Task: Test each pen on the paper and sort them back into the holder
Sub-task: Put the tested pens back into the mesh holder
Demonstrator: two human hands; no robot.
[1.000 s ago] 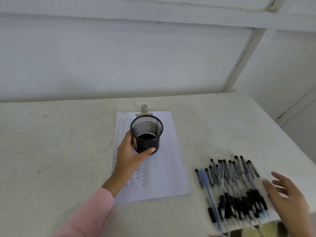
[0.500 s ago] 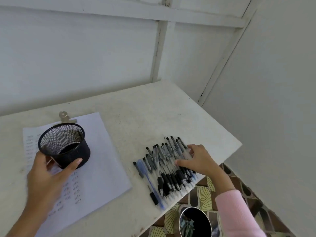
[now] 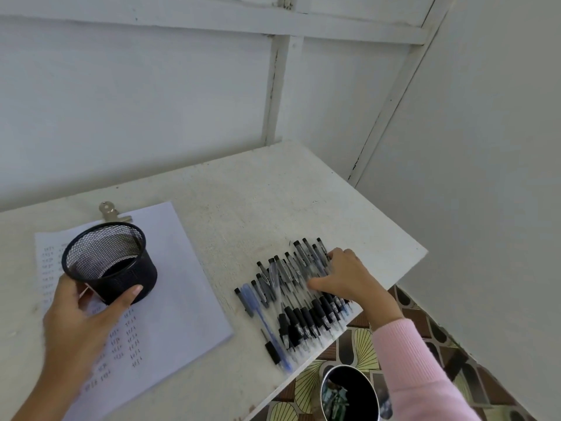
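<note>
- My left hand (image 3: 79,317) grips the mesh holder (image 3: 112,262), tilted on the paper (image 3: 182,299); a loose grip could tip it over.
- Right of the paper, the pens (image 3: 291,302) lie at the worktop (image 3: 273,192) edge; my right hand (image 3: 346,278), spread flat on them, could roll some off.

White table (image 3: 243,208) bears a paper (image 3: 182,284) and loose pens (image 3: 299,322).

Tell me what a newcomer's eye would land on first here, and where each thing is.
A dense row of pens lies near the right front edge of the table, with the right hand resting on it. At left, the left hand grips a black mesh holder, tilted and seemingly empty, over the clipped paper with its rows of test marks.
</note>
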